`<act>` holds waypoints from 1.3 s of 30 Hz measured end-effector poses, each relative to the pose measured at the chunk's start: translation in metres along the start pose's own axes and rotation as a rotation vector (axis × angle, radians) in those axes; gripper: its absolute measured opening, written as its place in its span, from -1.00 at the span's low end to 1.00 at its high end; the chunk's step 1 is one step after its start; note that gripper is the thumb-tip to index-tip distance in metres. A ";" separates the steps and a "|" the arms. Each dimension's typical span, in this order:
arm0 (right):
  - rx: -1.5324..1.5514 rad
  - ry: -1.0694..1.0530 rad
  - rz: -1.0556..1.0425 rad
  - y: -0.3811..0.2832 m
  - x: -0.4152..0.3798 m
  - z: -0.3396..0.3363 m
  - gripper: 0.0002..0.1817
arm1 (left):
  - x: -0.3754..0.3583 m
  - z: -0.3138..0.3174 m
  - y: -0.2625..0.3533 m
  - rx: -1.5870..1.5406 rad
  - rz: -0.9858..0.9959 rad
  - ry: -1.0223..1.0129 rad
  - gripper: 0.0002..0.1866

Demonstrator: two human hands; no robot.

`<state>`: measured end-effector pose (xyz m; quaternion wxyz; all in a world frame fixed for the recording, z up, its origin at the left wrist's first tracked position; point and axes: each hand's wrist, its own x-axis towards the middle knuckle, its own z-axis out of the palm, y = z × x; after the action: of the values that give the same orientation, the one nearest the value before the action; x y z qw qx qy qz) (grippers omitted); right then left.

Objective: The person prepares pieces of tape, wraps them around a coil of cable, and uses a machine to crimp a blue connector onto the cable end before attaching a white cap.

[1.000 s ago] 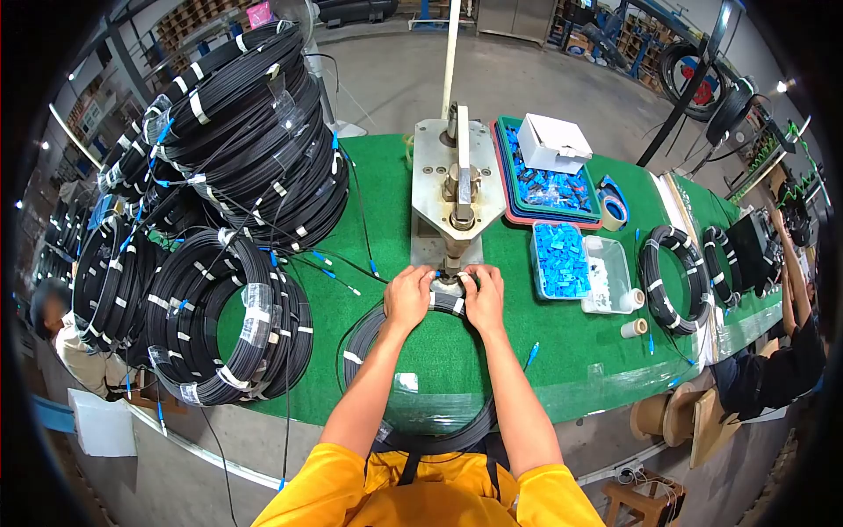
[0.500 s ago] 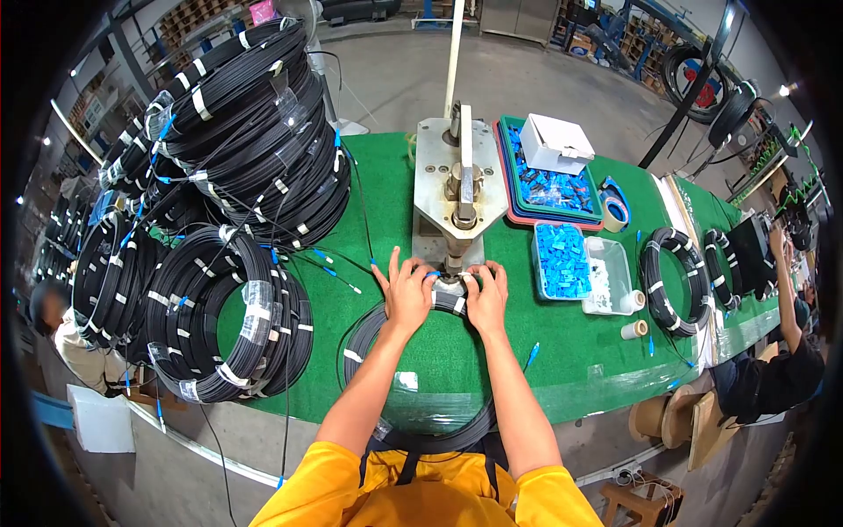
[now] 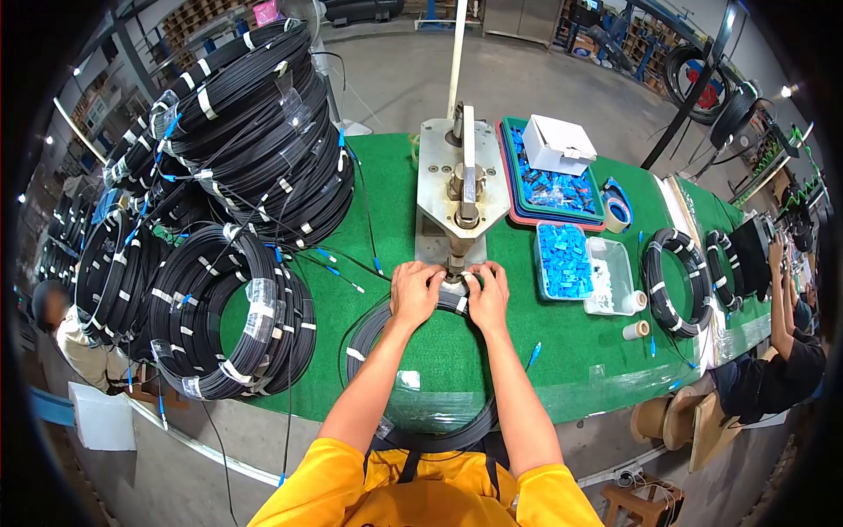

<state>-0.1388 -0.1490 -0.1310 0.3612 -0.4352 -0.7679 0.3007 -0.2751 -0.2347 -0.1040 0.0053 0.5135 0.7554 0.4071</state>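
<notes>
A metal hand press [image 3: 433,195] stands upright on the green-covered table, its ram pointing down between my hands. My left hand [image 3: 414,294] is closed at the left of the ram's foot, thumb and fingertips pinched; what they hold is hidden. On the other side my right hand [image 3: 488,296] is also closed, fingertips pinched beside a tiny white piece that I cannot identify. A coil of black cable [image 3: 443,441] with white tape bands lies beneath my forearms, its far side passing under both hands near the press base.
Stacked black cable coils [image 3: 263,158] fill the left side. To the right are a tub of blue connectors [image 3: 564,262], a clear tub [image 3: 612,268] with small white parts, a stacked tray [image 3: 601,209], a white box [image 3: 558,143] and another coil [image 3: 652,272]. A co-worker's arm [image 3: 776,290] shows far right.
My left fingers have drawn together and moved slightly right towards the ram; the blue connector seen at them before is now hidden. My right hand stays nearly in place.
</notes>
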 end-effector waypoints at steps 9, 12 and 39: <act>-0.015 0.021 -0.007 -0.002 0.001 0.002 -0.82 | 0.004 0.000 -0.008 -0.087 -0.078 -0.116 -0.81; -0.015 0.025 0.002 -0.003 0.002 0.002 -0.82 | 0.005 0.002 -0.010 -0.106 -0.099 -0.129 -0.80; -0.134 0.049 0.041 -0.006 0.004 0.006 -0.82 | 0.003 0.011 -0.012 0.039 -0.138 -0.076 -0.80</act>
<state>-0.1478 -0.1491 -0.1280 0.3436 -0.4813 -0.7682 0.2452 -0.2809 -0.2273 -0.1179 0.0521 0.4751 0.7961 0.3712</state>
